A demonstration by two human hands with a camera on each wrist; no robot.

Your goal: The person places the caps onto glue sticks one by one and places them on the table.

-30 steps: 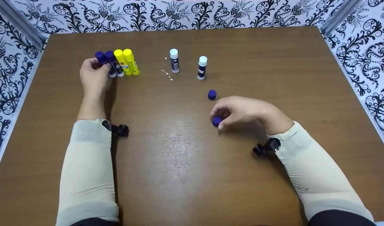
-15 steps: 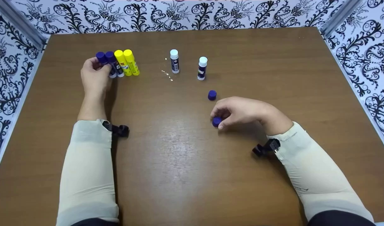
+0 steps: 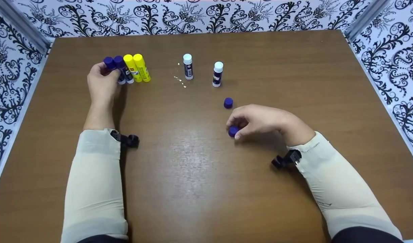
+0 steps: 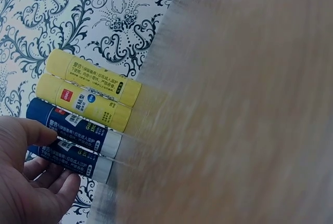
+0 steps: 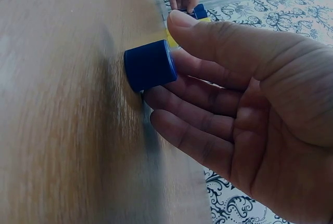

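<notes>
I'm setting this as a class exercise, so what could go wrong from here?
The left hand grips the outermost dark-blue glue stick, with the neighbouring dark-blue stick right beside it; a nudge might topple both.
The right hand curves around a dark-blue cap without clearly pinching it, so it could slip.
Two white-topped glue sticks look uncapped and might dry out.

From the head, looking forward and down over the surface (image 3: pixel 186 209), left hand (image 3: pixel 102 82) and right hand (image 3: pixel 265 118). From the left wrist, facing four glue sticks (image 4: pixel 83 103) closely and aslant, sharing them with the head view. From the right wrist, looking low past a very near blue cap (image 5: pixel 150 67), sharing the distant left hand with the head view.
</notes>
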